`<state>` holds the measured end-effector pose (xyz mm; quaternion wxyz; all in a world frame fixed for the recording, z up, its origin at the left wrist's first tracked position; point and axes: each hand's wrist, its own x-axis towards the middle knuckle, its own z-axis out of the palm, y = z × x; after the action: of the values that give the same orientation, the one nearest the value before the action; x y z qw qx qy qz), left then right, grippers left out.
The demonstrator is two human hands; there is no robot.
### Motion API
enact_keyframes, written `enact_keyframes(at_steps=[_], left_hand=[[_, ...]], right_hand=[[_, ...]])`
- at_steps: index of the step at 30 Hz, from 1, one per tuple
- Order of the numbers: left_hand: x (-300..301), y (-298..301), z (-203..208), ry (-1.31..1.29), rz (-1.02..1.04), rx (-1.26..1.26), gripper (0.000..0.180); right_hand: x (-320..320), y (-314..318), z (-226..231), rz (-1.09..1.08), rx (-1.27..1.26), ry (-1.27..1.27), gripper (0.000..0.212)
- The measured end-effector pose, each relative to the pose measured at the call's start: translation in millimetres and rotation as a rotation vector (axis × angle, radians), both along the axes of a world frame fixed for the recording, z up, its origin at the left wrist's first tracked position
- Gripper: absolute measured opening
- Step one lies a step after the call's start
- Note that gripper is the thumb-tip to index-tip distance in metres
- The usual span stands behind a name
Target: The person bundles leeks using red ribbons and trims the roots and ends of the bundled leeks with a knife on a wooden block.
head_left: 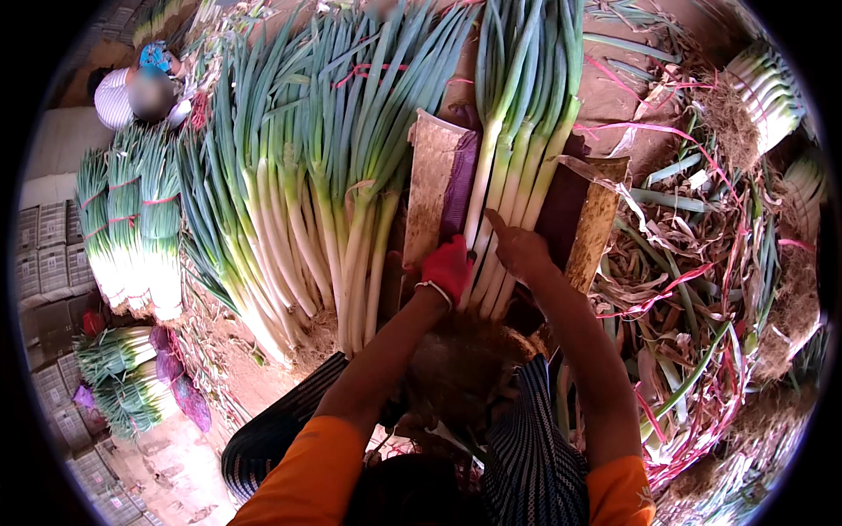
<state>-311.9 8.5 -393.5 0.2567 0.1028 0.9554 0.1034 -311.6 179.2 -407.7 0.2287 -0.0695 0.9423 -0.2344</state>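
Observation:
Several long green onions (519, 167) lie side by side in a wooden cradle, white root ends toward me and green tops away. Left of them is one board (430, 188) lined with purple cloth, and a second board (598, 230) stands at the right. My left hand (449, 267), in a red glove, is closed at the left edge of the white stalks; what it holds, if anything, is hidden. My bare right hand (521, 249) lies over the stalks with its index finger stretched out along them and the other fingers bent.
A large pile of loose green onions (307, 193) lies left of the cradle. Tied bundles (140, 219) stand farther left, near a crouching person (132, 96). Dry leaves and pink ties (684, 289) litter the right side, with more rooted bundles (759, 101) at the far right.

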Motion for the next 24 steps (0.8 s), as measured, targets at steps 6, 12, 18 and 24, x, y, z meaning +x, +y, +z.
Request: enact_keyframes(at_steps=[6, 12, 18, 24], left_hand=[[11, 3, -7, 0.086, 0.055, 0.059, 0.03], [12, -52, 64, 0.255, 0.435, 0.819, 0.023], [1, -171, 69, 0.423, 0.51, 0.204, 0.024], [16, -191, 42, 0.149, 0.477, -0.007, 0.037]], right_hand=[[1, -7, 9, 0.138, 0.005, -0.002, 0.072], [-10, -11, 16, 0.117, -0.051, -0.151, 0.073], [-7, -7, 21, 0.114, -0.032, -0.141, 0.075], [-2, -6, 10, 0.123, -0.063, -0.027, 0.075]])
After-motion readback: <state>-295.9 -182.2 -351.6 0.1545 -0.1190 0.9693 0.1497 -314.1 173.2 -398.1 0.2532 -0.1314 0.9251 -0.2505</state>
